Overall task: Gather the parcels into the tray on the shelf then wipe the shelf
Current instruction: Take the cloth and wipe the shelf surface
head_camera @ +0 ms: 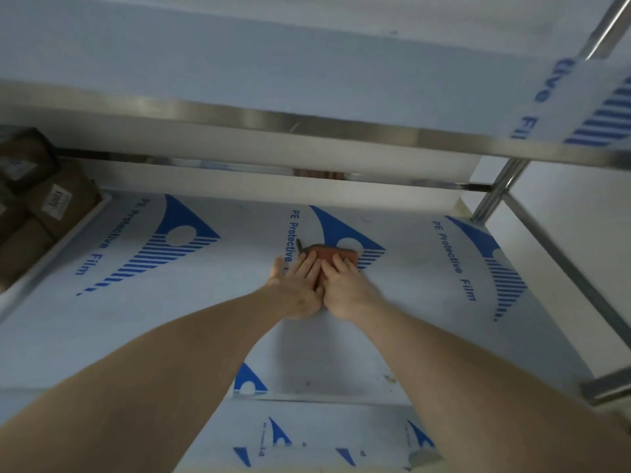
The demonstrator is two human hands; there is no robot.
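Both hands, left [297, 289] and right [345, 289], press flat-fingered on a cloth [333, 255] lying crosswise mid-shelf [409, 302], while brown parcels [51, 206] fill the tray [54, 247] at left.

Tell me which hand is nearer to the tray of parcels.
Left. The left hand presses flat on the cloth mid-shelf, on the side toward the tray at the shelf's left end. The right hand lies against it on the far side, also flat on the cloth.

A steel upright post [495, 192] stood at the right — a film-wrapped upper shelf [239, 63] spanned the frame's top.
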